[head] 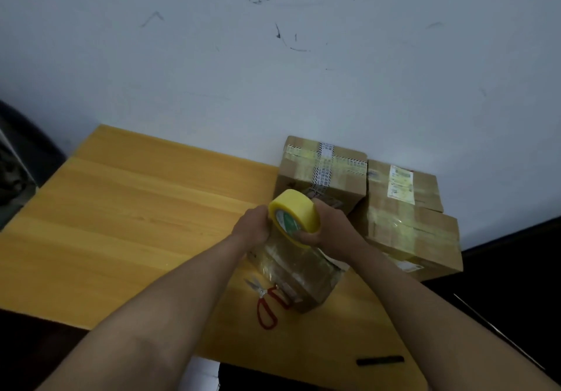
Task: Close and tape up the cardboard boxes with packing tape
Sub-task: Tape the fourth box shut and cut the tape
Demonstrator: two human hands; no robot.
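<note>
Both hands meet over the middle of the table (121,208), either side of a yellow tape roll (294,216). That roll stands on edge, tilted, its open core with a green label turned towards the camera. My right hand (329,226) grips the roll from the right, fingers curled round its lower rim and thumb side behind it. My left hand (253,225) is closed at the roll's left edge, fingers bent under, seemingly pinching the loose tape there, though what lies between the fingertips is hidden. Just below the hands sits a small box (299,275), wrapped in glossy clear tape, its top directly under the roll; whether the roll touches it cannot be told. Red-handled scissors (267,302) lie on the table against the box's near left corner, blades pointing away to the left. Beyond the hands, against the wall (273,56), stands a taped box (324,172) with a printed strip across it. Right of it are two more taped boxes: one with white labels (403,185) at the back and a larger one (416,238) nearer, just beside the right wrist. Near the table's front edge lies a short black stick (380,360).
</note>
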